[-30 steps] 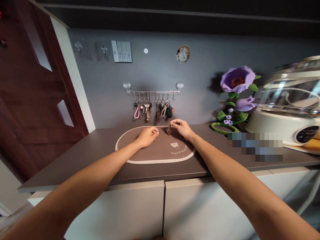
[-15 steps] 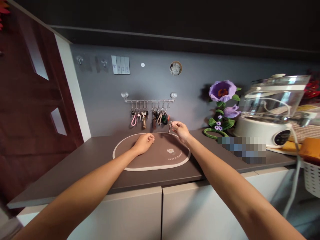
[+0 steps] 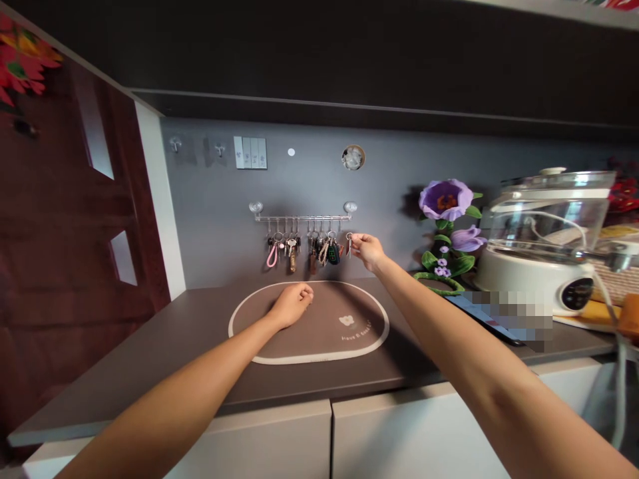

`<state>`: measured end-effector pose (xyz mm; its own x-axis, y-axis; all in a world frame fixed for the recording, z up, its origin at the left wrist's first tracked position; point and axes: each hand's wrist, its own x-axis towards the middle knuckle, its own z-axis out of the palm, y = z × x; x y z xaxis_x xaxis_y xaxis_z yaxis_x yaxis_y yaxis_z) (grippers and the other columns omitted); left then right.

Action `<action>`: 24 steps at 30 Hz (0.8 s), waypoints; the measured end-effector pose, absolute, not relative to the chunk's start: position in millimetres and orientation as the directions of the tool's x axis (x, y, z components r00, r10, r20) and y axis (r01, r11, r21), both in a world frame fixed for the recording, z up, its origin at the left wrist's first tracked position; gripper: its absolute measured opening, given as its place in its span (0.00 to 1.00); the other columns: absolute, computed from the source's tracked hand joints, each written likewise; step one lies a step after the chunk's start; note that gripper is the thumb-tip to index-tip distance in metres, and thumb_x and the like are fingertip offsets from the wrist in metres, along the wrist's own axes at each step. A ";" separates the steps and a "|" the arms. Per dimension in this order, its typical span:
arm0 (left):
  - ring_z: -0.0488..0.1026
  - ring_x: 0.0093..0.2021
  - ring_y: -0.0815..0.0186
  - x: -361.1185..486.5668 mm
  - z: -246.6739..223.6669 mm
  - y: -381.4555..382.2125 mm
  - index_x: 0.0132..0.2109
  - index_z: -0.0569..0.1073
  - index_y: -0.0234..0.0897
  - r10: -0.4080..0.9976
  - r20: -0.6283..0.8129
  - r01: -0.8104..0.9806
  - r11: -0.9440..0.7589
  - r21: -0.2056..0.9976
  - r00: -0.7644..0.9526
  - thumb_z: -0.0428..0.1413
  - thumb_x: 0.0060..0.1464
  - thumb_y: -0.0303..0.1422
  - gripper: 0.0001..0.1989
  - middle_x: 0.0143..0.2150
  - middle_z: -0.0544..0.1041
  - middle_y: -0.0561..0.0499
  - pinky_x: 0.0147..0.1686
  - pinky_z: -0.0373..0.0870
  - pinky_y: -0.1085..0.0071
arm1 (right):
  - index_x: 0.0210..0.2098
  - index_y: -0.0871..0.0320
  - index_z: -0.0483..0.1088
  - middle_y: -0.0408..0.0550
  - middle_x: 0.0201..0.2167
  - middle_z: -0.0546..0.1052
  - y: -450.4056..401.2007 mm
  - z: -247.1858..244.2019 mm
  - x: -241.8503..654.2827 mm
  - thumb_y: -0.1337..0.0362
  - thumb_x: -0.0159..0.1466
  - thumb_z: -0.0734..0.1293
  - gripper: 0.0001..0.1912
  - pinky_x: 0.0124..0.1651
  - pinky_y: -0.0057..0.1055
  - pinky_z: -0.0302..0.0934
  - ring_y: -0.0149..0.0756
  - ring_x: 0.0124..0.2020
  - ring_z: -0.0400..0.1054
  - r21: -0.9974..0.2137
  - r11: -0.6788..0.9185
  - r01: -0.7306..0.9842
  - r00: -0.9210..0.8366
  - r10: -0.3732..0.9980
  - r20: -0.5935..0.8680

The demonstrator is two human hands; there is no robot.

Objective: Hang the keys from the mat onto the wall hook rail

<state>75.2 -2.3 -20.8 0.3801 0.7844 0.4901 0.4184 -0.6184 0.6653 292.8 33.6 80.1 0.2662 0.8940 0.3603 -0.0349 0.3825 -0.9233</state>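
Observation:
Between the thumb and fingertips of my right hand [image 3: 368, 251] is a key ring with a key [image 3: 349, 245], hanging just below the right end of a clear hook rack [image 3: 304, 218] on the grey wall. Several bunches of keys hang from the rack, among them one with a pink loop strap [image 3: 272, 255], one with a brown tag [image 3: 293, 259] and one with a black car key fob [image 3: 333, 252]. My left hand [image 3: 293, 305] rests on the brown oval mat [image 3: 309, 346], its fingers curled in, with nothing seen in them.
Right of the mat stand purple knitted flowers [image 3: 446, 199], a partly blurred tablet-like screen [image 3: 479, 316] and a white appliance with a clear tank [image 3: 529, 269]. A dark cabinet [image 3: 319, 53] overhangs the counter [image 3: 164, 359]. A dark red door [image 3: 64, 233] is at left.
My right hand has lifted the key ring from low over the mat's back edge to just under the rack's right end. The left hand stays on the mat. The view has tilted up slightly.

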 end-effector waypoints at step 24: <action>0.68 0.27 0.70 75.0 -18.7 -5.7 0.34 0.68 0.33 0.802 0.459 0.449 -0.595 0.667 0.381 0.47 0.49 0.32 0.08 0.29 0.73 0.50 0.30 0.64 0.74 | 0.23 0.62 0.63 0.40 0.16 0.66 68.6 87.0 273.7 0.72 0.57 0.59 0.07 0.19 0.19 0.54 0.21 0.15 0.58 -0.925 0.378 -0.037 0.359 0.869 0.341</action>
<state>75.0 -5.7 -18.7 0.3809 0.8024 0.4595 0.4490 -0.5949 0.6667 273.7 68.6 87.0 0.3586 0.8689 0.3411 -0.0370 0.3784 -0.9249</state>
